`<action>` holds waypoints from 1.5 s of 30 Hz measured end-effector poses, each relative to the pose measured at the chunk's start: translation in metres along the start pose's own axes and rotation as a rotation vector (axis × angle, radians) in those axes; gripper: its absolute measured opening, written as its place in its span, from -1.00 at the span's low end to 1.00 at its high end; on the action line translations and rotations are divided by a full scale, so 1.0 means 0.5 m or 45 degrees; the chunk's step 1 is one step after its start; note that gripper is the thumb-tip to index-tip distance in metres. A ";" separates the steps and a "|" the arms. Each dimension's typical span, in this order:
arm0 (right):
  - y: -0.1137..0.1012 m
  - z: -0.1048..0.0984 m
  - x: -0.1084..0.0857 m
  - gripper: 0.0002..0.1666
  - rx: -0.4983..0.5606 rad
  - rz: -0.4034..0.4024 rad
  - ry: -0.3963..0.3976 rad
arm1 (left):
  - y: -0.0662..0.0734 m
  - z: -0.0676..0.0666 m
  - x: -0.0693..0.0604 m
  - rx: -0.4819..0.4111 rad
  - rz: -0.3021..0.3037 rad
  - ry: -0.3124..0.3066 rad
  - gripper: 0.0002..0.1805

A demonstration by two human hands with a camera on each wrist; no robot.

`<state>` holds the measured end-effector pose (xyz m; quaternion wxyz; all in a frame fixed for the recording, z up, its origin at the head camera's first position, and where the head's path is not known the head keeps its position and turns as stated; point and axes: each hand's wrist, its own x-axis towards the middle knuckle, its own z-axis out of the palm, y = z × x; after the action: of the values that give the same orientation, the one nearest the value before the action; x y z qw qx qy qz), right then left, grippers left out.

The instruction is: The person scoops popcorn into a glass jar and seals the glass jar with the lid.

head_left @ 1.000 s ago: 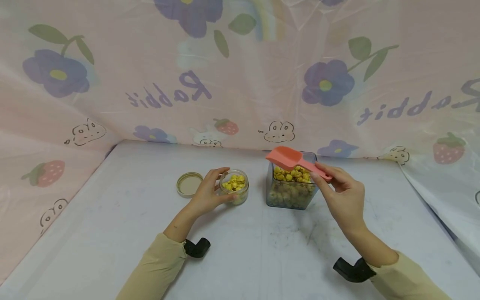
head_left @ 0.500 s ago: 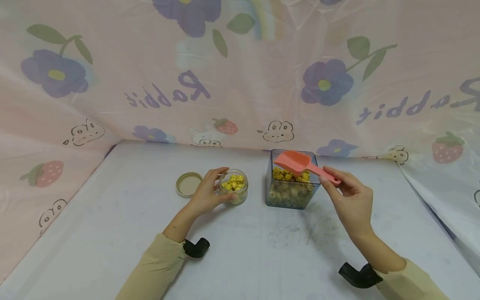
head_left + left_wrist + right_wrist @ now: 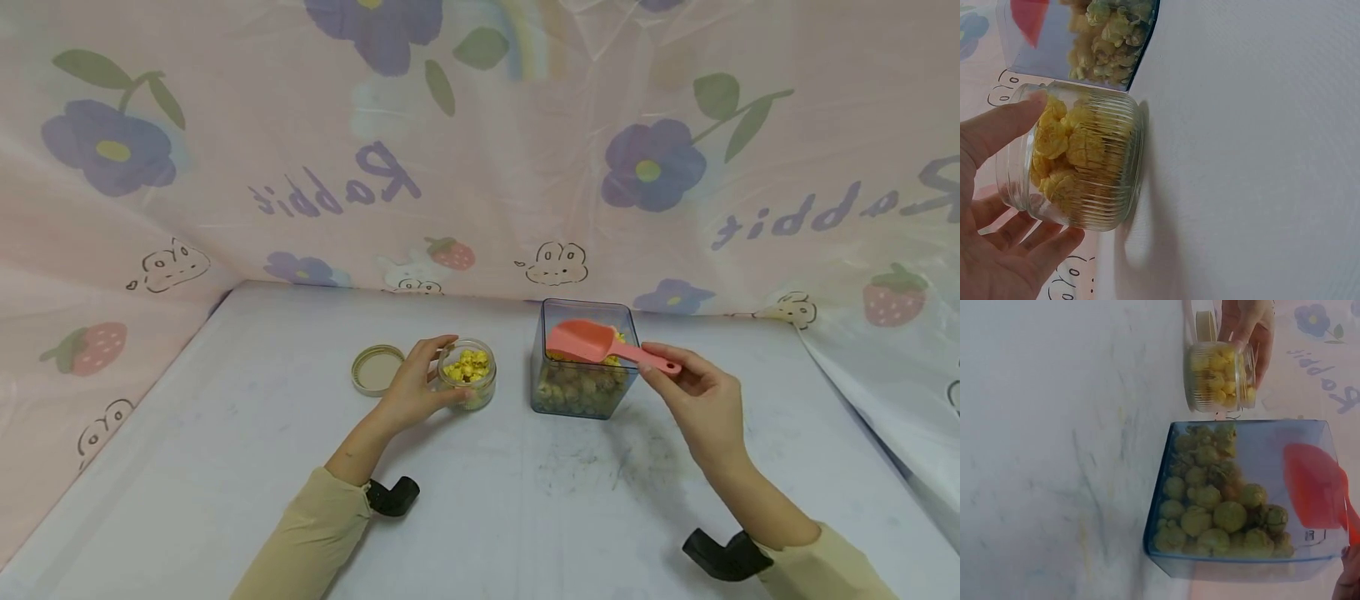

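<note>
My left hand (image 3: 417, 379) holds a small ribbed glass jar (image 3: 1094, 159) of yellow popcorn (image 3: 467, 365), fingers on the far side and thumb on the near side. The jar stands upright on the table. With thumb and fingertips, my right hand (image 3: 701, 404) pinches the handle of a coral-pink scoop (image 3: 581, 340). The scoop's bowl is inside the upper part of a clear bluish square container (image 3: 543, 392), above the popcorn (image 3: 1210, 506) there. In the right wrist view only a bit of the right hand shows, at the lower right edge.
A round jar lid (image 3: 377, 370) lies on the white table (image 3: 480, 517), left of the jar and close to my left hand. Behind the table hangs a pink printed curtain (image 3: 495, 167); the square container stands near it.
The scoop has moved right and down, from above the container's rim to inside it. My right hand moved right with it. The left hand and jar have stayed put.
</note>
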<state>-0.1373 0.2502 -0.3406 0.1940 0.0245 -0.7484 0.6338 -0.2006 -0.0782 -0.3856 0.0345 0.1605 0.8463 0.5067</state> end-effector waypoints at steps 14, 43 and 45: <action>-0.024 -0.033 0.047 -0.62 -0.509 -0.009 -0.338 | 0.000 -0.002 -0.001 -0.005 0.002 -0.003 -0.13; -0.030 -0.017 0.076 -0.65 -0.687 -0.068 -0.487 | -0.001 -0.001 0.000 -0.026 -0.002 -0.009 -0.13; -0.028 -0.018 0.075 -0.62 -0.680 -0.064 -0.474 | -0.001 -0.001 0.000 -0.022 -0.001 -0.009 -0.12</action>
<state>-0.1656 0.2639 -0.3142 0.0690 0.1066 -0.9099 0.3949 -0.2007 -0.0789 -0.3857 0.0389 0.1617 0.8418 0.5136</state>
